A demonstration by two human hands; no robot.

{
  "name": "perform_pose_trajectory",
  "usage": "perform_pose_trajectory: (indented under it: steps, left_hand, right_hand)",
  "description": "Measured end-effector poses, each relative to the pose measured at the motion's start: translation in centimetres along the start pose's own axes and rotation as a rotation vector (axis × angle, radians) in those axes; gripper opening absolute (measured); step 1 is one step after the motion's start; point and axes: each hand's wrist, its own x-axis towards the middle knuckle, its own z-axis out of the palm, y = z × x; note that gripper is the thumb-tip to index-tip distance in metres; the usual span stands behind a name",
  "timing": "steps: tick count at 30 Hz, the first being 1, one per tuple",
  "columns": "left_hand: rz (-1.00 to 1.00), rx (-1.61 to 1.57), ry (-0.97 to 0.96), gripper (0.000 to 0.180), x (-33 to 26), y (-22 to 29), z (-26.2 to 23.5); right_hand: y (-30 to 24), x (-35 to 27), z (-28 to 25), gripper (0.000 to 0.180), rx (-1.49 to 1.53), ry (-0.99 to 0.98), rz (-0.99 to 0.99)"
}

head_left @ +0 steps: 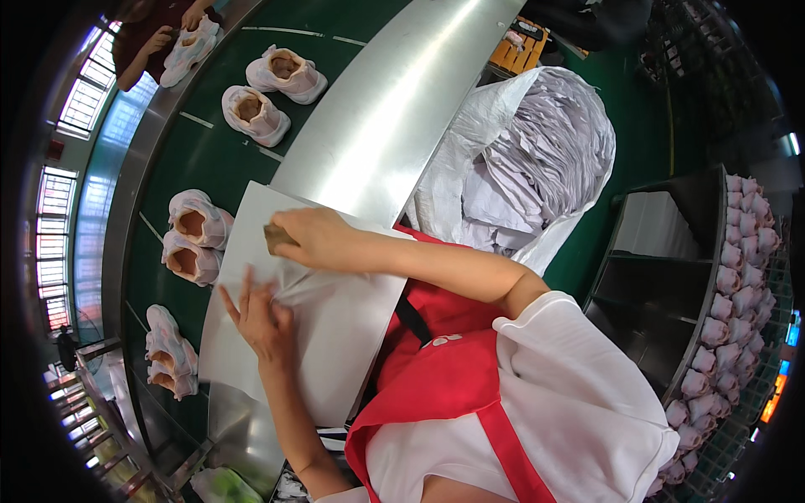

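Right grip [312,239]: closed round small brown block [274,238], long axis hard to tell through blur | Left grip [262,323]: loosely open, fingers spread, holding nothing visible; block lies just beyond its fingertips | Block: in right hand, over white sheet [335,344], near left edge of metal tabletop [369,126]

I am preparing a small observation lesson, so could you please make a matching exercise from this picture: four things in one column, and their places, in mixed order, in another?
Things:
1. small brownish piece of unclear material
2. large flat white sheet
3. red cloth apron
4. wrinkled pale grey sheets

Places:
A. inside the white woven-looking sack
B. worn over the white short-sleeved shirt
C. in the grip of the right hand
D. below the spread left hand

Pairs: 1-C, 2-D, 3-B, 4-A
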Motion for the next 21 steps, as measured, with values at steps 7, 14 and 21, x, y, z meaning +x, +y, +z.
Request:
perform_pose_trajectory:
  steps: [7,14,21]
  left_hand:
    - [-0.223,-0.293,-0.137,0.005,-0.7,-1.3,1.0]
    - [-0.241,-0.225,-0.117,0.006,-1.6,-1.4,1.8]
    - [-0.237,-0.209,-0.128,0.008,-1.6,-1.6,1.7]
  right_hand:
    - [1.1,-0.3,-1.5,0.027,-0.189,0.508,-0.394]
    - [16.9,-16.4,-9.4,0.025,0.157,0.719,0.564]
    - [27.6,-29.0,-12.1,0.052,-0.577,0.552,1.142]
